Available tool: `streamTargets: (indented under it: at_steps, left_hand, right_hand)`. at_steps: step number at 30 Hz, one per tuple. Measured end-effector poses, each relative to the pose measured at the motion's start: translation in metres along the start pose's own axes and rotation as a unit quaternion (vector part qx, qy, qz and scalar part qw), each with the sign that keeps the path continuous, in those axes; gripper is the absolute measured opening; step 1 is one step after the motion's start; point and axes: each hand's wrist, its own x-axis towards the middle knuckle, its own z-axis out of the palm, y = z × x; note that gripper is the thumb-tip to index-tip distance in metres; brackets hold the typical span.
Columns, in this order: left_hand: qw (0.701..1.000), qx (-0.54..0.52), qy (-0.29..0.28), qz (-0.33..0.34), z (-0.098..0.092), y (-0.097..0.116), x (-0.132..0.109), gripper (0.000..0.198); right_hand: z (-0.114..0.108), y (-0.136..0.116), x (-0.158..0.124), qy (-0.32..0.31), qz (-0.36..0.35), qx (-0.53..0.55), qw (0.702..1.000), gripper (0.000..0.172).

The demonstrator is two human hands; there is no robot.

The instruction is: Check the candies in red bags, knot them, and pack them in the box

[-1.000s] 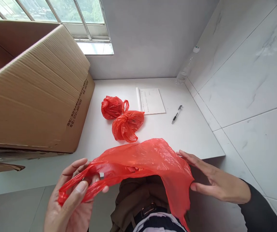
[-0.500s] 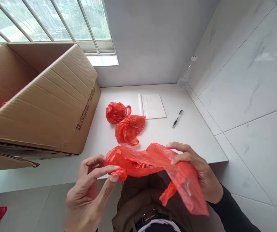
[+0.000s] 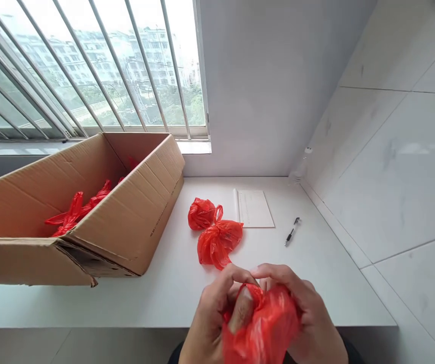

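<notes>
A crumpled red plastic bag (image 3: 263, 328) is bunched between both of my hands at the near edge of the white counter (image 3: 164, 298). My left hand (image 3: 212, 318) pinches its top with thumb and fingers closed. My right hand (image 3: 308, 323) wraps round its right side, fingers curled. Two knotted red bags (image 3: 217, 241) lie on the counter just beyond my hands, the farther one (image 3: 201, 213) rounder.
A large open cardboard box (image 3: 126, 227) stands on the left with more red bags (image 3: 77, 210) inside. A paper sheet (image 3: 255, 208), a pen (image 3: 292, 231) and a clear bottle (image 3: 301, 169) lie toward the back right corner. A barred window is behind.
The bag, spread wide between my hands a second ago, is now gathered into a tight bunch. My hands came together. The view tilted up, showing the box's inside and the window.
</notes>
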Motion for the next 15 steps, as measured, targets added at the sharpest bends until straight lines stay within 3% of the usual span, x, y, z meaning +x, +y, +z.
streamTargets:
  at_steps: [4, 10, 15]
  left_hand:
    - [1.0, 0.007, -0.028, -0.009, -0.01, -0.005, 0.002, 0.042]
    - [0.999, -0.013, -0.008, -0.036, -0.019, -0.012, 0.007, 0.043]
    - [1.0, 0.004, 0.012, -0.028, -0.018, -0.008, 0.01, 0.046]
  right_hand:
    - [-0.007, -0.006, 0.009, 0.033, -0.006, 0.024, 0.999, 0.01]
    - [-0.001, -0.013, 0.014, -0.024, -0.05, -0.007, 0.998, 0.033]
    - [0.002, -0.013, 0.019, -0.031, -0.043, -0.012, 0.999, 0.022]
